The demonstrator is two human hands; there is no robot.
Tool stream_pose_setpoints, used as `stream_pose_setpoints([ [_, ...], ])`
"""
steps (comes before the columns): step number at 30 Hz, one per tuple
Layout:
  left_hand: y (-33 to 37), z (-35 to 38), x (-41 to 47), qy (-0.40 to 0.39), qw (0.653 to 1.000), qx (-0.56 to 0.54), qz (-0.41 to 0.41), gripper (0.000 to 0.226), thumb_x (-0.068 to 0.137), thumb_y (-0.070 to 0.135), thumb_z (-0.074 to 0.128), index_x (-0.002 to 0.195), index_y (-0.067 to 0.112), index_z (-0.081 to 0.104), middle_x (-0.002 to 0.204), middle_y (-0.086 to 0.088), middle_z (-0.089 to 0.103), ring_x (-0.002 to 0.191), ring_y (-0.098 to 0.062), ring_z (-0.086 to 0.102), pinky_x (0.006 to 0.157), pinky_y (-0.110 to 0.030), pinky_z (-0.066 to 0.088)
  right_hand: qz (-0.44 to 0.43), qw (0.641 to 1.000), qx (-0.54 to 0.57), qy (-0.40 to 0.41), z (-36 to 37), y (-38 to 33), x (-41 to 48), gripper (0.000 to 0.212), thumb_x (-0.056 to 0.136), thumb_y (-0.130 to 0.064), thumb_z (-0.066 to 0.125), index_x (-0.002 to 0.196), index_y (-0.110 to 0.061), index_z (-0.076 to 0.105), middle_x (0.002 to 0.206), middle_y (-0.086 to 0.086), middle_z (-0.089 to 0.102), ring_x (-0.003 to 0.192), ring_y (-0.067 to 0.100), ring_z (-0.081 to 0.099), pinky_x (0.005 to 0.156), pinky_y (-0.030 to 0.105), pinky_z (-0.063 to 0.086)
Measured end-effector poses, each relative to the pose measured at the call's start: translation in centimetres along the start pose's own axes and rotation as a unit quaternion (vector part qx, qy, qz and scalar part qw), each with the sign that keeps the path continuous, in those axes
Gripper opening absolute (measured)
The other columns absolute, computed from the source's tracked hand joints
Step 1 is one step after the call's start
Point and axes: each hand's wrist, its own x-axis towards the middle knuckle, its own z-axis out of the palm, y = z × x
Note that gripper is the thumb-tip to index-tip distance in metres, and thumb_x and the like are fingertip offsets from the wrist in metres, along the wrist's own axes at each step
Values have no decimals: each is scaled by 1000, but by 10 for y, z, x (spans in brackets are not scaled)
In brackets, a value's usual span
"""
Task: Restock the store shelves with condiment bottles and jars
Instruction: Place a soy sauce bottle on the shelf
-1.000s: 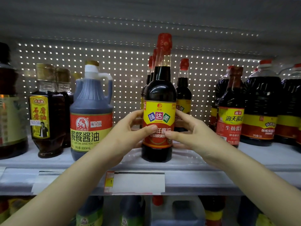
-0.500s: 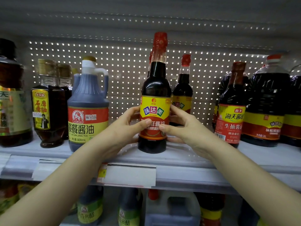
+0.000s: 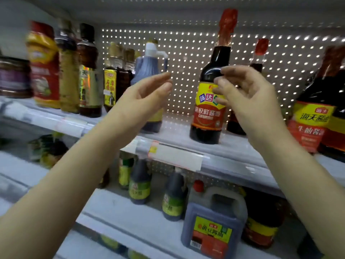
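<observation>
Both hands have come off the soy sauce bottle (image 3: pixel 206 118) since the earlier frame, and the view has swung left and tilted, so the shelves now slope across the picture.

Nearest: two bare forearms reach up from the bottom corners. Left hand (image 3: pixel 147 98) is raised with its fingers straight and held together, thumb alongside, holding nothing, well apart from the bottle. Right hand (image 3: pixel 246 94) has its fingers loosely curled in front of the bottle's shoulder and yellow label. It grips nothing; whether the fingertips brush the label cannot be told.

Lower shelf (image 3: pixel 130 217): white, with a square dark jug (image 3: pixel 211 227) with a handle and small green-labelled bottles (image 3: pixel 139 186).

Upper shelf (image 3: pixel 233 156): white, with a clear price strip (image 3: pixel 173 157) along its front edge. The soy sauce bottle stands upright on it near the front, red cap up. A blue jug (image 3: pixel 149 66) stands to its left, partly behind the left hand. A row of mixed bottles and jars (image 3: pixel 44 71) runs further left, blurred. A large red-labelled bottle (image 3: pixel 309 118) stands at the right.

Furthest: a second red-capped bottle (image 3: pixel 260 53) stands behind the right hand, and a perforated back panel (image 3: pixel 186 53) is lit through its holes.
</observation>
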Motion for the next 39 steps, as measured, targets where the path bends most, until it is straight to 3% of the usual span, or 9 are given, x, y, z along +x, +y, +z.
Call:
stream_pose_setpoints([
  [5,4,-53,-66,56,997,-12,-49,32,94,26,55,124,16,60,124,-3,66,116,-16,62,100,-33,49,45,986,103,-121,83,-6,-53,18,94,-16,57,111,-22,61,111,2,68,106,15,65,84,31,57],
  [12,-32,-181,-233,117,967,46,-223,40,89,35,52,126,21,60,126,3,65,118,-16,61,100,-39,48,220,925,167,-261,233,5,-179,27,98,-21,54,124,-22,58,121,-8,65,113,6,60,93,27,52],
  [16,-47,-243,-338,170,926,70,-330,39,90,36,60,126,21,59,124,4,66,117,-12,61,104,-41,46,356,872,213,-258,317,5,-270,22,98,-15,53,116,-25,60,115,-11,65,114,9,60,94,28,51],
  [21,-59,-298,-440,163,889,69,-421,36,91,40,58,126,30,59,123,13,66,116,-6,60,100,-34,47,485,808,224,-248,386,7,-379,17,97,-22,55,108,-31,64,120,-7,66,115,13,61,97,36,51],
  [25,-76,-316,-476,186,870,51,-453,35,96,31,52,130,26,57,123,13,65,112,-2,61,88,-19,53,526,791,197,-241,413,14,-416,14,94,-26,59,105,-31,66,116,-5,68,112,13,63,97,34,50],
  [33,-154,-350,-515,211,825,39,-522,26,94,32,57,119,33,64,116,11,68,109,-7,62,91,-28,52,583,754,161,-256,457,62,-446,17,97,-12,54,102,-25,64,98,-7,72,98,9,67,79,19,52],
  [37,-203,-369,-516,237,794,55,-557,21,94,26,60,113,32,66,117,10,68,109,-10,61,91,-29,51,598,740,125,-281,485,105,-456,17,95,-10,57,97,-25,65,100,-6,71,91,-1,65,72,9,49],
  [39,-221,-374,-516,236,788,73,-565,19,94,21,59,110,30,67,113,9,69,103,-3,62,89,-24,50,601,737,106,-290,494,123,-462,15,94,-9,59,97,-22,65,102,-1,70,94,2,64,69,7,47],
])
